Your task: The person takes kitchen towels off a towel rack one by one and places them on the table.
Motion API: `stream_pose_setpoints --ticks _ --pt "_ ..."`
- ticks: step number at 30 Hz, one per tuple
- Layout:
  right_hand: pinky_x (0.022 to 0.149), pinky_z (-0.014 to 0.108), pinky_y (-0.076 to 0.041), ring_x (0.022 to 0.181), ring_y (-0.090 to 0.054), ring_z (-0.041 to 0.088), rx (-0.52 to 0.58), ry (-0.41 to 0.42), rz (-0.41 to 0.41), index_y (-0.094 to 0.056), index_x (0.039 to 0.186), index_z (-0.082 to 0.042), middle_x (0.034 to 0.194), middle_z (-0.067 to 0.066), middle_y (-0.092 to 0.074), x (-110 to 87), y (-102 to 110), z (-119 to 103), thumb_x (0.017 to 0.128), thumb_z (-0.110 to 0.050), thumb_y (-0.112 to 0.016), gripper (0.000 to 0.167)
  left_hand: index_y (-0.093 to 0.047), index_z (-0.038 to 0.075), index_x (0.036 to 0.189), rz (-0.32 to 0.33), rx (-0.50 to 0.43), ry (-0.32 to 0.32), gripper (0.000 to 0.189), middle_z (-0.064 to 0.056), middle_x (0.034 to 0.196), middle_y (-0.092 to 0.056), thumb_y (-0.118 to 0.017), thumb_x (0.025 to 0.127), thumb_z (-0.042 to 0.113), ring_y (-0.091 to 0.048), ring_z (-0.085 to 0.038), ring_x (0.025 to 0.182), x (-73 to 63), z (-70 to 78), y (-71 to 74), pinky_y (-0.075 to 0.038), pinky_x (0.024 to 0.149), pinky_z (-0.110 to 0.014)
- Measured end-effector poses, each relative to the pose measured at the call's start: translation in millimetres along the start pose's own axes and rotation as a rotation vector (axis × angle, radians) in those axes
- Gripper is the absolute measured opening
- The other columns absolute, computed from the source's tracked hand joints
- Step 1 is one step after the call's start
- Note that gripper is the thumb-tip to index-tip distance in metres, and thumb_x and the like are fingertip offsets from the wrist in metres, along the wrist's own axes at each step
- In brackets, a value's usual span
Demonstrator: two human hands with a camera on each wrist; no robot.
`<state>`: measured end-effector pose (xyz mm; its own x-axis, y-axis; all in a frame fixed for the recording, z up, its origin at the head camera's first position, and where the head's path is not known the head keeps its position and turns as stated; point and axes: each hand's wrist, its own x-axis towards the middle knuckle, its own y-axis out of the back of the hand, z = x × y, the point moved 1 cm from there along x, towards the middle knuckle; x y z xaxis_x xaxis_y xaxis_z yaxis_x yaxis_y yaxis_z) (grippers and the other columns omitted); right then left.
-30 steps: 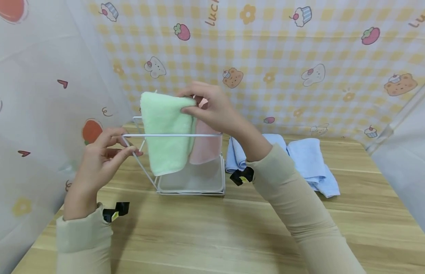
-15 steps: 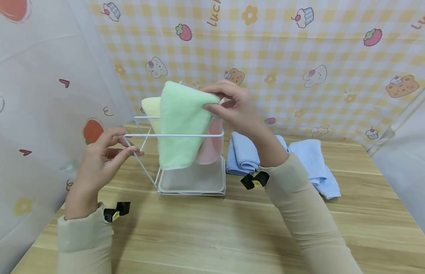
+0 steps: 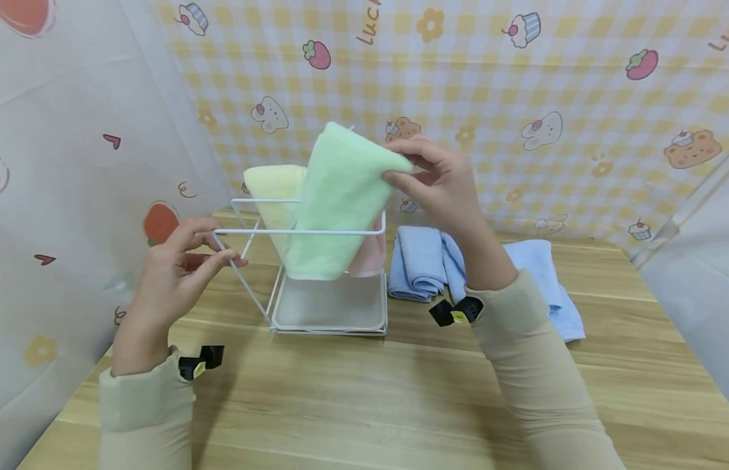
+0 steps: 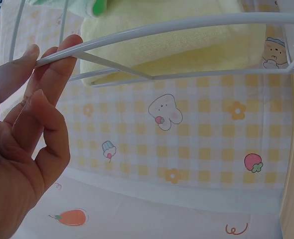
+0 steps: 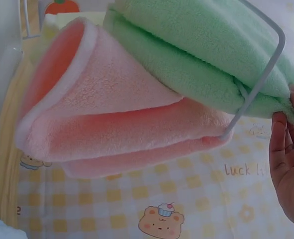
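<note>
My right hand [image 3: 437, 183] pinches the upper right corner of a folded light green towel [image 3: 346, 202], which hangs tilted behind the front bar of a white wire rack [image 3: 299, 232]. With thumb and fingers my left hand [image 3: 176, 274] grips the rack's front left corner, also plain in the left wrist view. A pale yellow towel [image 3: 273, 186] hangs at the rack's back left, partly behind the green one. On the right, a pink towel [image 5: 122, 99] hangs folded over; in the head view the green towel covers most of it. A grey-white tray [image 3: 335, 313] forms the rack's base.
Folded blue towels [image 3: 419, 261] lie on the wooden table [image 3: 352, 405] right of the rack, with another blue towel [image 3: 534, 267] farther right, partly behind the right forearm. A patterned curtain [image 3: 493, 85] rises behind the table, and a white sheet [image 3: 59, 163] bounds the left.
My right hand has moved right and slightly up with the green towel, which tilts more now. The yellow towel has come into sight behind it. My left hand stays on the rack.
</note>
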<state>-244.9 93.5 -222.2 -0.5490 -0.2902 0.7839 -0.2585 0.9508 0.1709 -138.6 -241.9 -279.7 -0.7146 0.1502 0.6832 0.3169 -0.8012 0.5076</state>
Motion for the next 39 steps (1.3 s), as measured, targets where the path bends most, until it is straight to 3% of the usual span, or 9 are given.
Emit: stream_pose_setpoints --ticks 4,7,17,22,30,39 --pt "0.079 0.031 -0.06 0.099 -0.07 0.013 0.002 0.017 0.029 -0.064 0.111 0.016 0.107 -0.012 -0.071 -2.5 5.6 1.8 0.083 0.017 -0.067 0.028 -0.057 -0.008 0.116 0.0 0.003 0.01 0.045 0.019 0.088 -0.058 -0.069 0.076 -0.025 -0.065 0.017 0.084 0.1 -0.5 -0.6 -0.05 0.072 -0.005" --pt "0.079 0.03 -0.06 0.1 -0.07 0.012 0.005 0.017 0.066 -0.065 0.111 0.015 0.107 -0.013 -0.071 -3.4 9.6 3.2 0.084 0.016 -0.067 0.027 -0.057 -0.008 0.117 0.002 0.008 0.018 0.046 0.019 0.088 -0.058 -0.069 0.076 -0.025 -0.064 0.017 0.085 0.0 -1.3 -0.7 -0.049 0.071 -0.004" --pt "0.072 0.022 -0.058 0.089 -0.07 0.012 0.101 -0.044 0.293 -0.072 0.107 0.003 0.1 -0.003 -0.074 -5.7 23.0 5.7 0.083 0.014 -0.068 0.026 -0.058 -0.007 0.117 0.006 0.016 0.03 0.044 0.021 0.087 -0.058 -0.069 0.078 -0.022 -0.064 0.017 0.079 -0.8 -0.5 0.2 -0.044 0.059 -0.006" --pt "0.077 0.024 -0.058 0.089 -0.07 0.013 0.118 -0.023 0.351 -0.073 0.106 0.0 0.102 0.001 -0.075 -7.6 30.2 7.3 0.084 0.013 -0.069 0.026 -0.058 -0.006 0.117 0.005 0.017 0.039 0.045 0.022 0.087 -0.058 -0.069 0.077 -0.023 -0.064 0.016 0.077 -0.7 -0.1 0.0 -0.045 0.059 -0.006" --pt "0.066 0.021 -0.057 0.067 -0.07 0.01 0.13 -0.025 0.435 -0.074 0.105 -0.003 0.1 0.005 -0.072 -12.4 40.3 3.2 0.084 0.012 -0.069 0.026 -0.058 -0.006 0.116 0.007 0.006 0.034 0.043 0.022 0.088 -0.059 -0.069 0.078 -0.022 -0.065 0.016 0.077 -1.6 -0.9 -0.6 -0.044 0.056 -0.008" --pt "0.071 0.03 -0.061 0.071 -0.073 0.02 0.263 -0.052 0.514 -0.072 0.103 0.002 0.101 0.013 -0.067 -16.6 52.2 -1.9 0.083 0.014 -0.07 0.023 -0.057 -0.007 0.116 0.01 0.007 0.027 0.044 0.021 0.087 -0.059 -0.069 0.077 -0.023 -0.065 0.016 0.076 -1.0 -2.0 -1.3 -0.039 0.051 -0.01"
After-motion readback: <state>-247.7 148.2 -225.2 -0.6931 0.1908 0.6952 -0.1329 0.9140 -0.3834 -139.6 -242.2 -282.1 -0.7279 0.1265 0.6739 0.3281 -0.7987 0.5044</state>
